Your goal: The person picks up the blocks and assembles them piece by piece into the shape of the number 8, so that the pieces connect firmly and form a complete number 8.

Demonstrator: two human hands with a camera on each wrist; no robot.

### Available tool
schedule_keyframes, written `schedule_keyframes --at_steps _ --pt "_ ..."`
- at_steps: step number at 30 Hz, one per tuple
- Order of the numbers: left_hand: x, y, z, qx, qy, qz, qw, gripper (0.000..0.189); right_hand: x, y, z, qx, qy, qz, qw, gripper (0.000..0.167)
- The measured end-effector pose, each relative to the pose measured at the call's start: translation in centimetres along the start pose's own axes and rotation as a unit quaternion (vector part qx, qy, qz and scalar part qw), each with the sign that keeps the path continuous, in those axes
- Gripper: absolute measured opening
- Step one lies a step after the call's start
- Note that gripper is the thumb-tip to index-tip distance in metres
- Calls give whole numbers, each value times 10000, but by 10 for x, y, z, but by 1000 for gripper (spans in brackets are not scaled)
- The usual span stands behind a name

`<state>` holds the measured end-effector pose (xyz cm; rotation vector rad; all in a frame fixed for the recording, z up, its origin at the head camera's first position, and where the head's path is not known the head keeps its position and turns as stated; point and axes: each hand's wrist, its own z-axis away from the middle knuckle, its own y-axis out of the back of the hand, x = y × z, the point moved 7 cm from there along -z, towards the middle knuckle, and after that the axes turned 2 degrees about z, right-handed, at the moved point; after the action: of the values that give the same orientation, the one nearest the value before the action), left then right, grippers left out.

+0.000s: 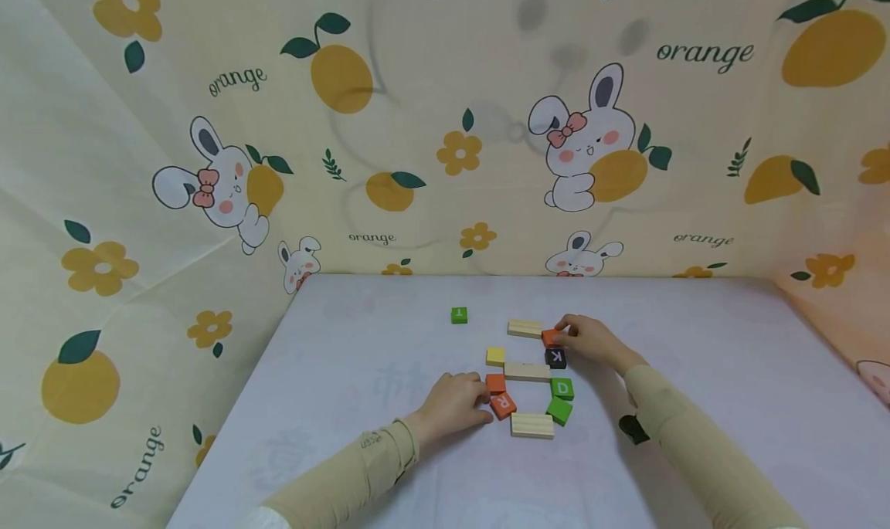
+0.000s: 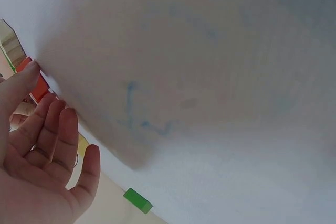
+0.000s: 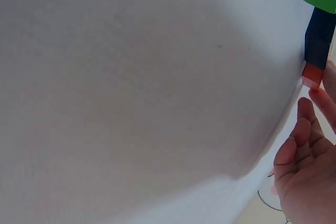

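Note:
Small letter cubes and flat wooden planks form a figure-eight outline on the white table. My left hand (image 1: 453, 405) rests at its left side, thumb and fingertips against the orange R cube (image 1: 504, 406) and the plain orange cube (image 1: 495, 384), fingers loosely bent. At the upper right corner, my right hand (image 1: 591, 339) pinches another orange cube (image 1: 550, 338) by thumb and index finger. That cube touches the black K cube (image 1: 555, 358). In the right wrist view, the orange cube (image 3: 312, 75) sits at the fingertips; the other fingers curl loosely.
Wooden planks lie at the top (image 1: 524, 328), middle (image 1: 527, 372) and bottom (image 1: 532, 425). A yellow cube (image 1: 495, 356) stands upper left. A green D cube (image 1: 562, 389) and another green cube (image 1: 559, 411) line the lower right. A green T cube (image 1: 459, 315) lies apart.

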<state>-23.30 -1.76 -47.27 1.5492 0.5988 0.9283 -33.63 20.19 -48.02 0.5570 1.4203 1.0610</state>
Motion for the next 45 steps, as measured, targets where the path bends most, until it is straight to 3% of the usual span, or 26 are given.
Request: schedule_keyframes --at_steps 45 --pt "0 2 1 -9 2 -37 10000 22 -10 -3 0 -254 227 131 9993 33"
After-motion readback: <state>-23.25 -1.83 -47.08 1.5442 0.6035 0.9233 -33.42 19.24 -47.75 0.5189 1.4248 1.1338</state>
